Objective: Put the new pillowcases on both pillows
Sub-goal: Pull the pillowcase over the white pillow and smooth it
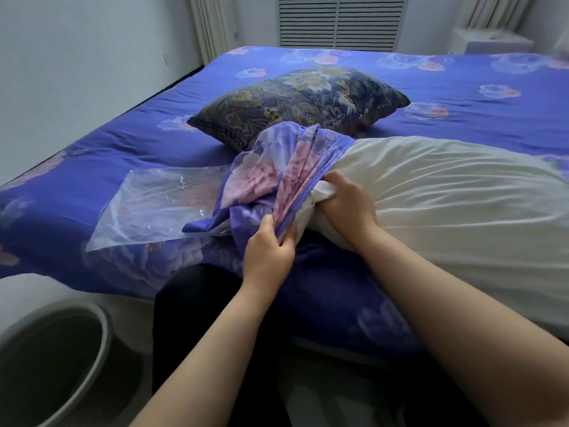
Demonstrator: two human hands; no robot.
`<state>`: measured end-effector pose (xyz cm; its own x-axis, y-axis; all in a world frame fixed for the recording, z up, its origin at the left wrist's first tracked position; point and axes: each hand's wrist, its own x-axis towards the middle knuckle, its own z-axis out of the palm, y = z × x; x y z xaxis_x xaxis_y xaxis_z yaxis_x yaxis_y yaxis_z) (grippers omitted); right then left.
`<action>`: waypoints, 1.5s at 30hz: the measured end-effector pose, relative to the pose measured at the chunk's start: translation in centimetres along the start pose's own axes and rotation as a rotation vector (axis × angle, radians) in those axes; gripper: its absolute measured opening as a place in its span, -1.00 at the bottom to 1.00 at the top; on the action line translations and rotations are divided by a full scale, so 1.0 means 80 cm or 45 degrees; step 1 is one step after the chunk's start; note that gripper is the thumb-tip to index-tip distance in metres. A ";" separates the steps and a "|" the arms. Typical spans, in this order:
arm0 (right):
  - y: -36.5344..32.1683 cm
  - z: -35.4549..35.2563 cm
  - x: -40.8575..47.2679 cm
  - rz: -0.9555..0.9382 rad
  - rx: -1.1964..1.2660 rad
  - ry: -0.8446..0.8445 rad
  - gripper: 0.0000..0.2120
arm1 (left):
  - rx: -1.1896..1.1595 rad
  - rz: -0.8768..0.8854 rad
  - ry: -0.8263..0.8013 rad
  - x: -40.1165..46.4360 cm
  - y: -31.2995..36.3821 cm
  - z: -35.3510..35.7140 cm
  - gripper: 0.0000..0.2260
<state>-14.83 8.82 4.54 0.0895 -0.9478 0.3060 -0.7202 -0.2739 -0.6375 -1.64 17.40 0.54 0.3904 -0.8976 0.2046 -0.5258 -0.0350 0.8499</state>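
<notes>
Mid-change on the blue floral bed (462, 75): left hand (268, 251) pinching bunched purple-pink floral pillowcase (277, 171), right hand (348, 204) clenching bare white pillow (446, 192) corner; risks snagging if opening collapses.

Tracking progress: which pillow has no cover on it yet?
The white pillow nearest the hands, bare; the dark paisley pillow behind is covered.

No writing, label, brand, number or sign can be read anywhere here; the fabrics on the bed carry only flower and paisley patterns, and the clear plastic bag bears no legible print.
</notes>
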 end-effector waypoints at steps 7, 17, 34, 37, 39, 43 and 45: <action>-0.007 0.008 -0.005 0.442 0.680 -0.489 -0.72 | -0.265 0.156 -0.195 -0.031 0.052 0.033 -0.70; 0.025 0.020 -0.026 0.365 0.991 -0.132 -0.79 | -0.794 -0.161 -0.611 -0.035 0.014 0.038 -0.71; -0.012 0.059 -0.135 0.425 0.521 -0.043 -0.65 | -0.293 -0.421 0.004 0.001 -0.043 -0.031 -0.47; 0.015 0.065 -0.151 0.522 0.509 0.016 -0.84 | 0.499 -0.225 -0.019 0.024 -0.052 -0.054 -0.53; 0.023 0.069 -0.162 0.525 0.624 0.069 -0.80 | 0.685 -0.131 -0.032 0.040 -0.051 -0.059 -0.56; 0.016 0.076 -0.175 0.402 0.907 0.060 -0.93 | 0.651 0.054 -0.047 0.058 -0.029 -0.047 -0.74; 0.011 0.081 -0.173 0.314 0.995 -0.012 -0.79 | 0.426 0.117 0.014 0.068 -0.007 -0.045 -0.78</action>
<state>-12.25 20.69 -4.80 -0.0003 -0.9961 0.0888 -0.0330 -0.0887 -0.9955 3.48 14.11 2.87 0.3374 -0.8989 0.2795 -0.7768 -0.0981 0.6221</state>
